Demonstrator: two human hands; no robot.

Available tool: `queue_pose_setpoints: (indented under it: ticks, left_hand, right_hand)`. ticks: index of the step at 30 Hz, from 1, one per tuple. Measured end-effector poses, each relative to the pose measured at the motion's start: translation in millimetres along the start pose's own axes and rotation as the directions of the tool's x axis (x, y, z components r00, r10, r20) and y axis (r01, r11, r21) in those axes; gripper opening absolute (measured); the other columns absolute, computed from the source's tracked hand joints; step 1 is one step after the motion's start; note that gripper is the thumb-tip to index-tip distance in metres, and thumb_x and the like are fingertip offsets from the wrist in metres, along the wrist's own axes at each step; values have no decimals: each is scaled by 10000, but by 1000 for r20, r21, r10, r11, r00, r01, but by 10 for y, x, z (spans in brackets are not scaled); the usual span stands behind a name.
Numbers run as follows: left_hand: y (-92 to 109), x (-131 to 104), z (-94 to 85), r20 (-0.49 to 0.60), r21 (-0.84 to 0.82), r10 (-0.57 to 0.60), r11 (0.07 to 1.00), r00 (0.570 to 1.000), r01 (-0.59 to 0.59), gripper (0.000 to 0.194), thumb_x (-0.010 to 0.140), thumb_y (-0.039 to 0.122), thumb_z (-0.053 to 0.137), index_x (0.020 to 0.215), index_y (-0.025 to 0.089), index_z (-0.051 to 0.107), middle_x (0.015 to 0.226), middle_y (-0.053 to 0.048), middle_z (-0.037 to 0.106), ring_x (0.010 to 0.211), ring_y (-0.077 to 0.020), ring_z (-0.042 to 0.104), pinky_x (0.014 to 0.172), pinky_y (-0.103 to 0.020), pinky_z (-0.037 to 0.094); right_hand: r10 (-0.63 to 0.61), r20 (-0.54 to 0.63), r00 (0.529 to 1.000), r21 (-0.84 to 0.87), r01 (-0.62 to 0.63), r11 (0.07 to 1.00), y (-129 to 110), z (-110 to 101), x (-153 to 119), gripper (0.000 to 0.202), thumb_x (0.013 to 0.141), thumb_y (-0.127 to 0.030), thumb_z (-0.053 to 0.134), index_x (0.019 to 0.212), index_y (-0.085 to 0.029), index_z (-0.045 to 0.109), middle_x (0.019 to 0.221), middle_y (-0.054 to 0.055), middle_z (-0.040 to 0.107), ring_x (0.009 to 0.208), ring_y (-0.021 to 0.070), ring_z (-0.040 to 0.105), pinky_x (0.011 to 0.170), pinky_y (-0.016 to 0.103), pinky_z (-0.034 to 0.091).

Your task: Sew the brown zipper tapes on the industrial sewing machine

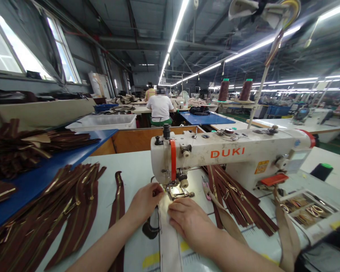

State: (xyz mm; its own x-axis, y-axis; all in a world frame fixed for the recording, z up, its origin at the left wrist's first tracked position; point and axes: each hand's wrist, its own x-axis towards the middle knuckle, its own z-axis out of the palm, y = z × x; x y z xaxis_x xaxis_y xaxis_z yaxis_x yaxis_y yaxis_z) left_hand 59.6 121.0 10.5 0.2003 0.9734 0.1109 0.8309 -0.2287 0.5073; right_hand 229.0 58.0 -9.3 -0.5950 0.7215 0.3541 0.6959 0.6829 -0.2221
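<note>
A white DUKI sewing machine [232, 155] stands on the pale table [136, 170]. A long beige fabric strip [168, 241] runs toward me from under the presser foot [179, 193]. My left hand [144, 204] rests on the strip's left edge beside the foot, fingers curled against it. My right hand [191, 223] presses flat on the strip just in front of the needle. Neither hand lifts anything.
Brown zippers with gold teeth lie heaped at left [59, 211] and behind the machine [238, 196]. A blue shelf [45, 170] carries more brown pieces. A tray of metal rings [306, 209] sits at right. A person in a white shirt [160, 107] sits at a far table.
</note>
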Motion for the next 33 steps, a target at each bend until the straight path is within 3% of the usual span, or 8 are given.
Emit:
queue_pose_setpoints:
  ticks: [15,21,23,25,27,29,31,33]
  left_hand:
    - [-5,-16,18,-24,41,-17,999,1000,18,87,788,195,548,829,193,625,759,-1,657,726,-188,621,674,-258,429]
    - [8,-99,-37,-34,122,64,991,997,-60,229,781,133,531,992,155,617,962,-79,654,939,-233,609,840,-311,442]
    - [50,-218,-81,-17,157,122,981,992,-118,288,757,120,550,1036,159,615,1071,-104,632,1047,-263,568,923,-353,412]
    - [96,-391,-97,6,178,171,969,985,-169,309,748,125,563,1047,178,623,1169,-104,606,1126,-279,527,991,-386,374]
    - [126,-594,-68,43,183,221,957,974,-225,294,765,151,564,1047,202,634,1236,-83,589,1175,-274,501,1035,-403,349]
    - [132,-788,-2,105,176,290,936,951,-305,313,803,209,558,1110,217,617,1292,-71,570,1207,-273,487,1050,-426,351]
    - [116,-938,68,160,168,338,916,927,-363,376,848,271,529,1220,224,563,1354,-75,528,1240,-277,468,1054,-450,355]
    - [93,-1028,115,186,169,337,914,923,-368,423,884,302,489,1302,235,503,1406,-73,473,1276,-272,436,1070,-459,337]
  right_hand:
    - [0,-20,1000,16,1,1000,18,24,-6,149,903,-197,524,980,-161,646,1046,44,668,1040,192,556,966,308,418]
    - [-18,69,997,-13,19,1000,-63,-126,-35,133,892,-197,536,963,-159,643,1021,56,665,1044,207,557,972,329,420]
    - [-47,83,995,0,48,999,-138,-291,-128,136,901,-210,521,951,-175,643,985,48,668,1021,198,567,958,324,430]
    - [-88,19,996,5,88,996,-169,-519,-281,177,918,-212,485,1018,-204,631,1019,44,667,1038,191,564,951,329,436]
    - [-127,-156,980,-43,121,992,-79,-806,-476,233,926,-192,453,1100,-228,604,1062,46,664,1060,191,559,942,350,444]
    - [-139,-330,934,-145,95,985,192,-1153,-680,263,905,-181,470,1138,-218,588,1081,80,654,1068,212,563,902,373,467]
    - [-73,-524,848,-273,-86,958,653,-1568,-862,248,914,-248,462,1109,-213,612,1049,111,657,1011,226,592,833,386,485]
    - [44,-682,730,-382,-407,830,1248,-2029,-998,373,918,-416,434,1079,-153,643,1049,186,653,966,256,606,735,403,477]
